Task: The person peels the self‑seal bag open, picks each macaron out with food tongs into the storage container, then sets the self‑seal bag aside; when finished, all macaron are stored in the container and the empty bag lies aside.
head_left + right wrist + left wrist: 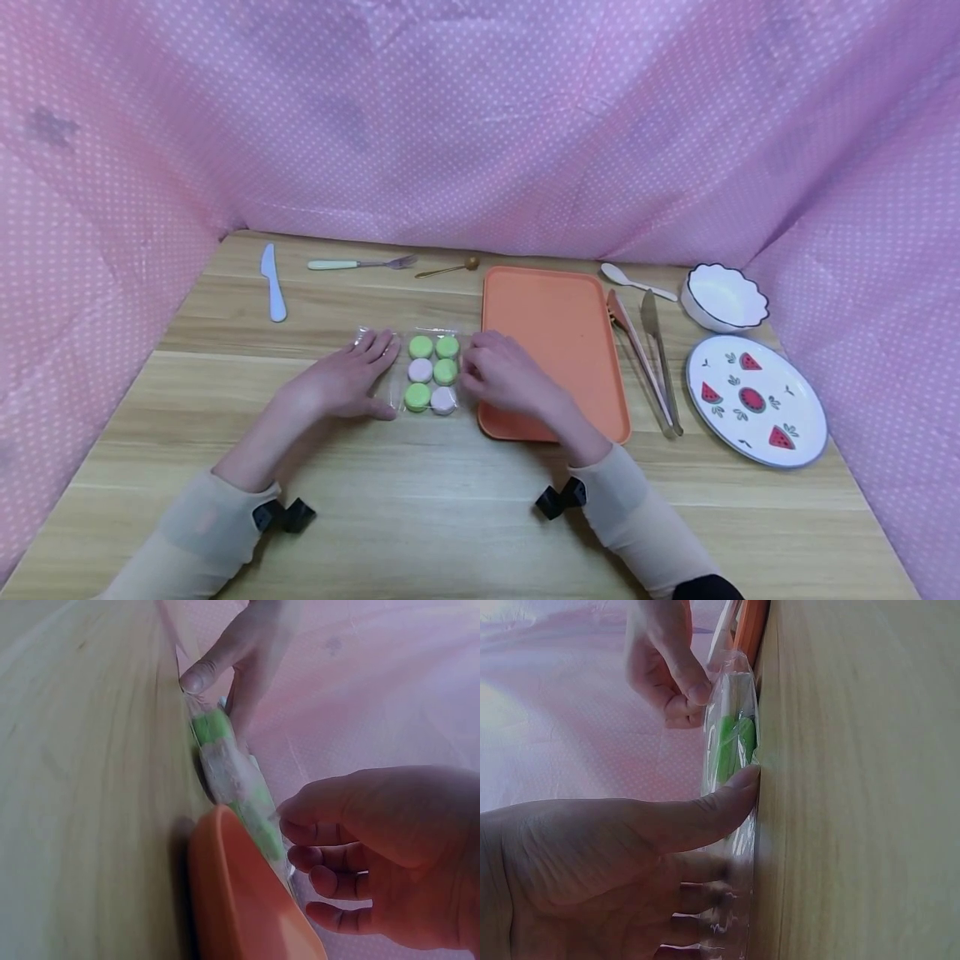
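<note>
A clear plastic pack of green and pale purple macarons (420, 371) lies on the table just left of the orange tray (555, 333). My left hand (352, 375) presses on the pack's left end, fingers spread and fairly straight. In the left wrist view, the left thumb (720, 810) rests along the film near the tabletop. My right hand (502, 373) is at the other end over the tray's left rim, fingers curled. Its thumb and forefinger appear to pinch the wrapper's edge, seen beside the macarons (259, 832) in the right wrist view.
Along the back lie a pale knife (273, 283), a fork (360, 263) and a small gold spoon (450, 268). Right of the tray are a white spoon (637, 283), metal tongs (663, 367), a scalloped bowl (723, 297) and a watermelon-patterned plate (757, 408). Pink dotted cloth (480, 125) hangs around the table.
</note>
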Demonstrator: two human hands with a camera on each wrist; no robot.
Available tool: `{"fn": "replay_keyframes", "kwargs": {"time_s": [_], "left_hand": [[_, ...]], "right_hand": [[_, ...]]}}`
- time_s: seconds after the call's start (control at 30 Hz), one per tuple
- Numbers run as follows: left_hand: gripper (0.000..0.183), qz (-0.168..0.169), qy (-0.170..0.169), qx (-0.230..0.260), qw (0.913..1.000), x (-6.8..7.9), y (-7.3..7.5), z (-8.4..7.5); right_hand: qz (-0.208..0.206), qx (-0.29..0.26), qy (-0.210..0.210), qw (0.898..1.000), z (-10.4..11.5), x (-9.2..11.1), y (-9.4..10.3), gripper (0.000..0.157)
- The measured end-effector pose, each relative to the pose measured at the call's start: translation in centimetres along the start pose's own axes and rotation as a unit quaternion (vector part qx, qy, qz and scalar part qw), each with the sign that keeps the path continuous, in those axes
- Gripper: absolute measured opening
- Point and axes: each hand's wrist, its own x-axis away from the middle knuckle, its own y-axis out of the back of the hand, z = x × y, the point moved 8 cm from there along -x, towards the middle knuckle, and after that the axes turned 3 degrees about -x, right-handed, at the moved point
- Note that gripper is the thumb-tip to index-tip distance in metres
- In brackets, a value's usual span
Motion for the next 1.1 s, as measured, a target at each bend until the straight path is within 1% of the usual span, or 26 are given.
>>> {"fn": "replay_keyframes", "kwargs": {"time_s": [0.13,0.3,0.5,0.63,0.9,1.1], "left_hand": [[0.099,0.002,0.0,-0.001,1.0,-0.1,-0.1,0.0],[0.099,0.004,0.003,-0.003,1.0,-0.1,-0.1,0.1],[0.099,0.001,0.001,-0.002,1.0,-0.1,-0.2,0.2],[0.099,0.001,0.001,-0.001,1.0,-0.1,-0.2,0.1],[0.099,0.001,0.004,0.005,1.0,-0.1,0.0,0.0],[0.099,-0.001,0.002,0.002,1.0,0.0,0.0,0.0]], "right_hand": [[-0.004,0.005,-0.004,1.0,-0.3,0.0,0.1,0.021],[-0.003,0.008,-0.013,1.0,-0.2,-0.2,-0.1,0.016],[-0.013,0.025,0.0,1.0,0.5,-0.9,-0.5,0.014],[-0.021,0.037,-0.001,0.999,0.4,-1.0,-0.6,0.012],[-0.034,0.026,-0.006,0.999,-0.4,-0.8,0.0,0.014],[-0.02,0.012,-0.024,0.999,-0.6,-1.2,-0.1,0.017]]}}
